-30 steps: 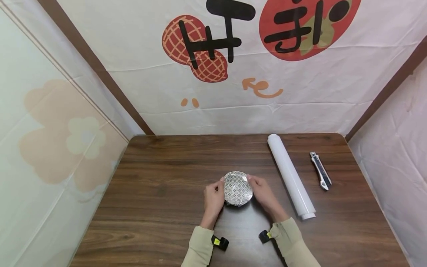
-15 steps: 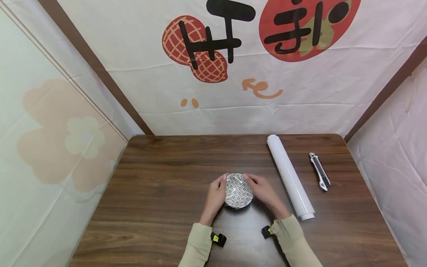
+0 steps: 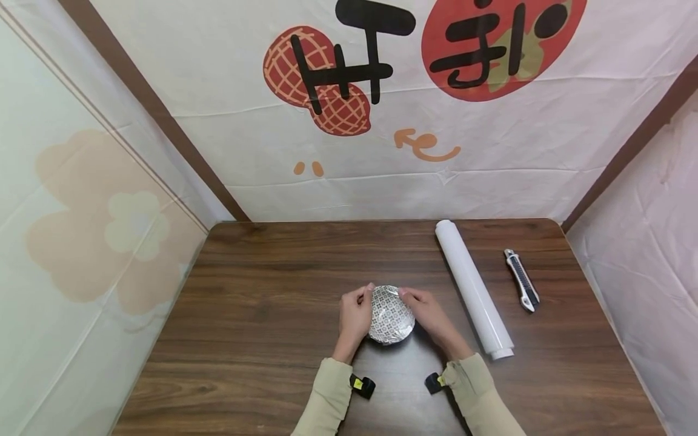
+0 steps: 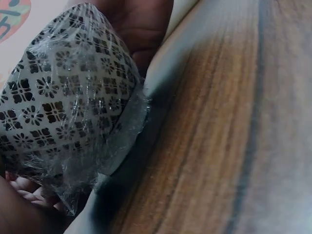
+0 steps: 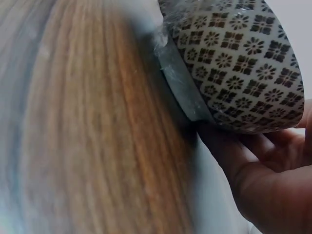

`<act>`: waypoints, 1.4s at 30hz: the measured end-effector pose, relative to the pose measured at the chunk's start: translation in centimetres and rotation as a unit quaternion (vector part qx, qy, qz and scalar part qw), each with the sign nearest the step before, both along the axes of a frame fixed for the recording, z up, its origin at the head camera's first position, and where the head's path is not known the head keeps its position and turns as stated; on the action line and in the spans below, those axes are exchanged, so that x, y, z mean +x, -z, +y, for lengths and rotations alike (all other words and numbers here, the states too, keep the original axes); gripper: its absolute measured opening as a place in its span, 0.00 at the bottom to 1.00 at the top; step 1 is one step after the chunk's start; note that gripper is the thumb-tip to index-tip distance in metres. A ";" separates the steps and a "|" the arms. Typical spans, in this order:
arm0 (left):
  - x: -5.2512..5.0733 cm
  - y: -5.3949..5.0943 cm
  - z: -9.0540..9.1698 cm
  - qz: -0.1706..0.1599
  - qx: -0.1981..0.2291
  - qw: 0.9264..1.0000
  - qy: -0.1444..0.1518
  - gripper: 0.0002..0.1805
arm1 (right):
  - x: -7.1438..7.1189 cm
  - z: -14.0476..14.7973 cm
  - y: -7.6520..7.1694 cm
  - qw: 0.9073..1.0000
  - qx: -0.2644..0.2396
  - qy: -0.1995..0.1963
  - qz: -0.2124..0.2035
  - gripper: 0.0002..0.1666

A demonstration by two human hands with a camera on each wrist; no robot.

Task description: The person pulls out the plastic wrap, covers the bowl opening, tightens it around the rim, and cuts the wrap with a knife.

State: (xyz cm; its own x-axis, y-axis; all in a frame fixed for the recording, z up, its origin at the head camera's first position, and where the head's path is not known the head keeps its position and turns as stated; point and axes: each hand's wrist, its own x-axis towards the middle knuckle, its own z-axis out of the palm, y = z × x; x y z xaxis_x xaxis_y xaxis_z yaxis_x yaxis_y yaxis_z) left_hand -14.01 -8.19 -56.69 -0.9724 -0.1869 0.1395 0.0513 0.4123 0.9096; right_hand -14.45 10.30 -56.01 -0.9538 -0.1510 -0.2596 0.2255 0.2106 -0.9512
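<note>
A small patterned bowl [image 3: 391,318] is held between both hands over the table. Clear plastic wrap [image 4: 73,161] clings to it, wrinkled and bunched along its edge in the left wrist view. At the bowl's left side, the left hand [image 3: 355,312] grips the far-left rim, thumb and forefinger together. The right hand [image 3: 433,315] holds the opposite side with its thumb at the rim. In the right wrist view, that hand's curled fingers [image 5: 229,151] lie against the bowl's patterned wall [image 5: 243,63]. The inside of the bowl is not plainly shown.
Right of the hands, a long white roll of plastic wrap [image 3: 474,290] lies slanted on the wooden table [image 3: 262,339]. Farther right is a utility knife [image 3: 521,280]. Printed cloth walls [image 3: 349,194] enclose the table's back and sides.
The bowl has come slightly nearer the person. The left hand has shifted a little inward along the rim, and its grip has changed. The right hand has stayed nearly in place.
</note>
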 end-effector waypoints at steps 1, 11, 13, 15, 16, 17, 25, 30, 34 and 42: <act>0.0 0.0 0.0 -0.003 -0.002 1.000 -0.002 0.31 | 0.1 0.0 -0.1 1.000 -0.004 0.003 -0.005 0.23; 0.3 -0.8 -0.8 -0.051 0.141 0.986 -0.073 0.23 | 1.4 -0.2 -1.4 0.992 0.016 0.127 0.009 0.22; 0.8 -0.9 -1.2 -0.050 0.157 0.984 -0.074 0.22 | 1.9 -0.1 -1.6 0.989 0.001 0.145 -0.010 0.21; 1.7 -1.0 -1.6 -0.055 0.158 0.983 -0.075 0.21 | 2.5 0.0 -1.9 0.988 -0.003 0.152 -0.022 0.21; 2.2 -1.1 -1.7 -0.056 0.155 0.983 -0.078 0.20 | 2.8 0.2 -2.0 0.988 -0.001 0.150 -0.032 0.21; 2.9 -1.2 -1.7 -0.058 0.154 0.983 -0.082 0.19 | 3.0 0.3 -2.1 0.989 0.005 0.143 -0.037 0.21; 6.4 -1.5 0.7 -0.094 0.130 0.984 -0.072 0.20 | 1.8 1.1 -1.7 0.993 0.064 0.100 -0.013 0.28; 5.2 -0.7 2.2 -0.101 0.136 0.985 -0.036 0.25 | 0.3 0.9 -0.7 0.997 0.050 0.064 -0.019 0.35; 4.0 0.0 2.1 -0.088 0.153 0.984 -0.033 0.23 | 0.2 0.5 0.2 0.998 0.038 0.052 -0.019 0.36; 2.5 -0.2 1.2 -0.090 0.182 0.979 -0.025 0.18 | 0.3 0.6 0.9 0.999 0.001 0.046 -0.009 0.33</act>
State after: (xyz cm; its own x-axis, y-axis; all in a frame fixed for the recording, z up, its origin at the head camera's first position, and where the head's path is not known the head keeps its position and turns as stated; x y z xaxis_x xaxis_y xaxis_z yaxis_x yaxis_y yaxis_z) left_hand -11.47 -7.00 -56.48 -0.9637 -0.2399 -0.1171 -0.1346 0.0580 0.9892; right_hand -14.18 10.90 -56.93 -0.9586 -0.0620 -0.2779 0.2620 0.1902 -0.9461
